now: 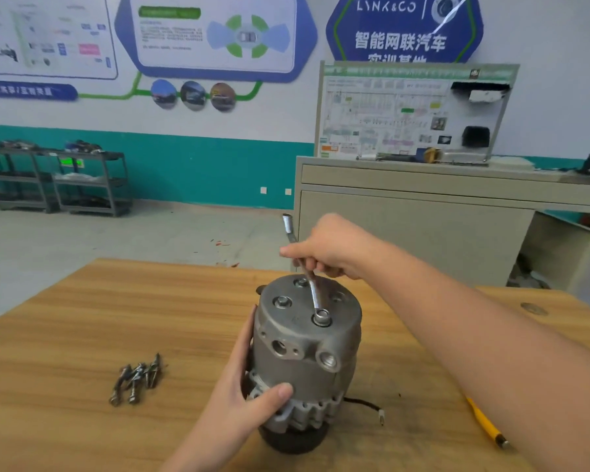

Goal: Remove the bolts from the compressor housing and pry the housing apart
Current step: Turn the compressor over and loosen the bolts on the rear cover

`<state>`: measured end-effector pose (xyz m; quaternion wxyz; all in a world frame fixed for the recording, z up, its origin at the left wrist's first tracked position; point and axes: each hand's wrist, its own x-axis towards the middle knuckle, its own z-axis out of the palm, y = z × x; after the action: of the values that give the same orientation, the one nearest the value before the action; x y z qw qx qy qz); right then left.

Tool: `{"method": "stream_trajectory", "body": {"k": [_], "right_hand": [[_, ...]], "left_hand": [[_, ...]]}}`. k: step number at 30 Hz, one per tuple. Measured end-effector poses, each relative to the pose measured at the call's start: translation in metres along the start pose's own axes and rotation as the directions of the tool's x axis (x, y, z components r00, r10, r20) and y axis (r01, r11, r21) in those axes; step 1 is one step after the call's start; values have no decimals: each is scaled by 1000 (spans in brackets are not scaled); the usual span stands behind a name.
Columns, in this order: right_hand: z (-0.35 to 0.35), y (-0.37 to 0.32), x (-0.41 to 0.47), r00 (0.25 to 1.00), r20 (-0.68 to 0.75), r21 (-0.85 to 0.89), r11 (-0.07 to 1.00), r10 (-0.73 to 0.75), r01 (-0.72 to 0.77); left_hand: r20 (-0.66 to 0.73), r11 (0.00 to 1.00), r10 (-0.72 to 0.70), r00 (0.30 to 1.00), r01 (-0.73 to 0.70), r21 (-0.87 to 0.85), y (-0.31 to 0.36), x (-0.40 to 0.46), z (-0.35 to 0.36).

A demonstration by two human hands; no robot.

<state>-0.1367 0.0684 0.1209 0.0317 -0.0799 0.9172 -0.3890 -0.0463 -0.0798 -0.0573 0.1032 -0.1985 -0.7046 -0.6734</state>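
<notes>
From the head camera we see the compressor housing (307, 356) standing upright near the middle of the wooden tabletop (82, 318), our left hand (242, 400) gripping its lower side with thumb and fingers curled round it. Our right hand (327, 248) reaches in from the right, fingers wrapped round a wrench (312, 287) seated on a bolt (322, 316) on top. Removed bolts (137, 378) lie apart to the left, a yellow tool (486, 424) near the right edge.

1. The left hand (244, 393) hides the compressor housing (307, 349) at its nine o'clock side.
2. The right forearm covers the yellow-handled tool (484, 422) at its upper end.
3. The wall posters (215, 35) are too blurred to read.
</notes>
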Motion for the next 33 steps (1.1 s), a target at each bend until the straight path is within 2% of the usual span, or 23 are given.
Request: {"method": "stream_trajectory", "body": {"k": [2,3,6,8,10,12,14,15,16,18,19,21,23,26,28,30,33], "right_hand": [[20,-28,-10,980,40,-336,921,-195,197],[30,-39,-20,956,63,-435,854,-286,284],[52,-44,-61,830,72,-548,673,-553,496],[57,-30,-89,669,31,-554,544,-743,630],[53,-8,-109,520,-20,-524,452,-854,722],[50,22,-118,386,-108,-454,391,-916,801],[46,55,-126,307,-256,-318,380,-917,869],[44,71,-130,321,-346,-217,407,-882,887],[41,85,-133,372,-431,-96,451,-823,887],[36,108,-132,542,-544,226,510,-640,830],[33,114,-129,648,-538,423,492,-539,761],[24,121,-117,832,-384,758,378,-400,532],[16,122,-99,923,-213,915,266,-319,303],[1,114,-64,995,-26,958,283,-98,53],[-13,101,-41,992,123,934,336,16,-121],[-24,84,-21,975,205,845,488,85,-220],[-22,53,-3,982,144,542,821,121,-180]], "left_hand": [[5,1000,-8,1000,8,-2,0,0,1],[7,1000,-18,1000,18,-7,-1,0,1],[-42,997,-75,996,74,-8,-6,0,0],[-75,993,-116,990,118,21,-15,-1,-1],[-92,990,-130,987,135,47,-22,0,0],[-101,995,-92,991,96,33,-25,2,-1],[-82,999,-42,996,43,13,-25,2,-2],[-57,999,-35,998,35,-2,-23,1,-3],[-39,999,-41,998,41,-11,-22,1,-3],[-33,999,-47,998,47,-15,-18,-1,-3],[-34,999,-42,999,41,-14,-16,-2,-3],[-38,999,-42,998,42,-14,-13,-2,-2],[-48,998,-49,998,48,-27,-11,-2,0],[-44,999,-41,998,39,-36,-8,-3,2],[-46,999,-41,998,39,-28,-7,-2,2],[-50,999,-52,997,52,-15,-7,0,0],[-34,998,-58,998,58,-7,-7,1,-1]]}}
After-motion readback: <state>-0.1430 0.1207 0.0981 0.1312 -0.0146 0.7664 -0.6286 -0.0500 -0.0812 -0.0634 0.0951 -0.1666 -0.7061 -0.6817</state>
